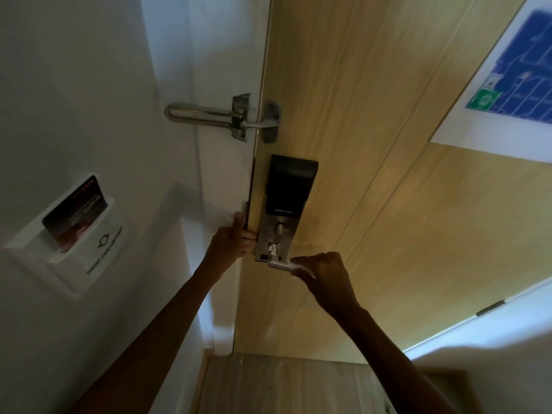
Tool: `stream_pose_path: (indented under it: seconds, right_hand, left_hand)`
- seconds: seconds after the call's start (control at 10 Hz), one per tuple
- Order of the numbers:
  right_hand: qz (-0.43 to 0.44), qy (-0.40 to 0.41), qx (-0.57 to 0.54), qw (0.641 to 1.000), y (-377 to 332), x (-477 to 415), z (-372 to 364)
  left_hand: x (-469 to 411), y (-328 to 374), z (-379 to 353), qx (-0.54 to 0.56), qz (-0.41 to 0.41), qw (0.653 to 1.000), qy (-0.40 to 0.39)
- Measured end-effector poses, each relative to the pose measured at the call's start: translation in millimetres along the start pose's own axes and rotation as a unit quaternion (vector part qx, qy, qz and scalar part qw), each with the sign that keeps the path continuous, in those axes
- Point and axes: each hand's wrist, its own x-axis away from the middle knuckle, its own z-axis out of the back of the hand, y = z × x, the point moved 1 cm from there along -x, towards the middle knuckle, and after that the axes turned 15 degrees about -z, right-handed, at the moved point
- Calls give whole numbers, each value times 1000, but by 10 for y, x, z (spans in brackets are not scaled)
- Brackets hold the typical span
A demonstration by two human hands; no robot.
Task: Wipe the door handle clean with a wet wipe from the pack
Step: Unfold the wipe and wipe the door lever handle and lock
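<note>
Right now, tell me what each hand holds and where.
Right hand pinches a wet wipe against the free end of the door handle. Left hand grips the door by its edge, beside the lock plate.

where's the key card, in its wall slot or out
In. The key card stands in the white wall holder, its lower part hidden inside the slot.

One wide-angle view, worn on the person's head, faces the door [373,204] from close by, within arm's reach, and tilts down. The lock plate [273,234] sits near mid-frame and the floor [283,383] lies along the bottom edge. Both arms rise from the lower corners to the left hand [236,240] and right hand [325,276]. The wall [74,115] fills the left side.
</note>
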Motion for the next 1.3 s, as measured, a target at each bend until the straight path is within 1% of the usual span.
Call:
stream_pose_path:
  seconds: [0.1,0.2,0.3,0.4,0.5,0.6,0.7,0.8,0.9,1.0,1.1,1.2,1.3]
  right_hand:
    - [20,-71,15,997,201,-153,71]
    - [17,-117,6,993,331,-189,147]
    - [9,-129,-46,990,455,-87,180]
    - [-57,-130,-135,981,534,19,133]
    - [-95,-84,-172,977,623,55,135]
    - [-147,-64,-212,964,633,112,105]
    - [-253,-52,-300,918,584,209,149]
    - [-277,-114,-361,883,604,313,245]
    - [-348,-78,-440,824,664,338,304]
    - [-375,-12,-428,822,616,268,226]
    - [-302,34,-303,903,410,169,145]
    - [-185,14,-199,962,221,117,89]
    - [-169,-5,-149,974,216,143,8]
  left_hand:
    - [-9,25,-35,40,11,998,-56]
    - [-21,6,-40,40,31,999,-17]
    - [-2,-23,-28,8,22,1000,4]
    - [10,-2,-9,-9,19,1000,14]
    - [35,26,-16,1,20,1000,17]
    - [45,41,-17,2,25,999,22]
    - [43,57,-26,-4,27,999,19]
    - [47,57,-22,-7,27,999,18]
    - [52,63,-24,-4,25,999,22]
    - [24,50,-47,12,36,999,15]
    - [-2,27,-74,33,58,998,-12]
    - [-31,-36,-38,21,44,999,4]
    - [-49,-58,-38,11,41,999,-18]
